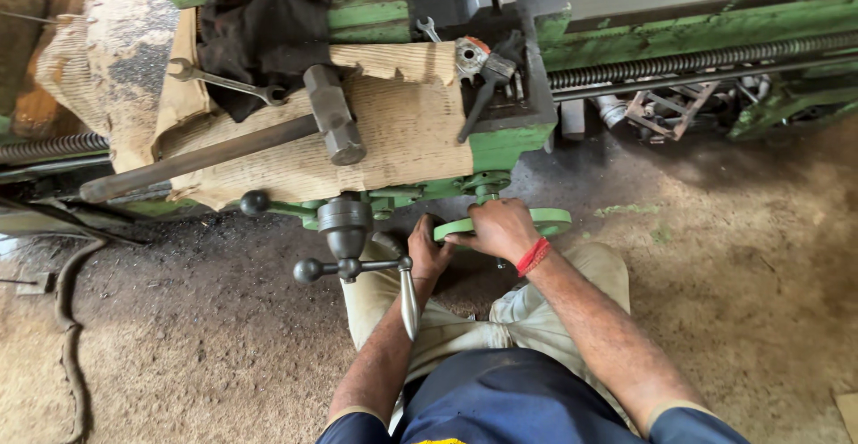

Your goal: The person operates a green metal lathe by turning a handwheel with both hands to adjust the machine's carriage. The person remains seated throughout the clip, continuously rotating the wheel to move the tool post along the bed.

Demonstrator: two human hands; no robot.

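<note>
Person crouched at the lathe apron, knees in beige trousers (500,319) nearest us, dark blue shirt below frame edge. Both hands on the green handwheel (545,222) at the front of the carriage. Right hand (500,228) clamped over the wheel's near-left rim, fingers curled round it, red thread band (534,255) on the wrist. Left hand (427,252) closed at the wheel's left edge, just beside the right; cannot tell whether it grips the rim or something under it. Wheel seen almost edge-on: flat disc, long axis running left-right, face tilted up toward the person, so its shaft points out of the apron toward them. Just left of the hands, a dark hub (345,226) with ball-ended levers (309,271); one polished handle (409,299) hangs down, touching or just off the left forearm. Above that, on the carriage, ribbed cardboard sheet (402,131) carrying a sledge hammer (332,113), head upright-ish, long handle running down-left. Open-end spanner (223,81) lies beside it, pointing left, partly on a black rag (259,24). Pliers-type tool (487,82) at the cardboard's right edge. Farther right, leadscrew (697,58) runs along the green bed (679,24), axis left-right. Floor (733,256) is dirt with swarf.
</note>
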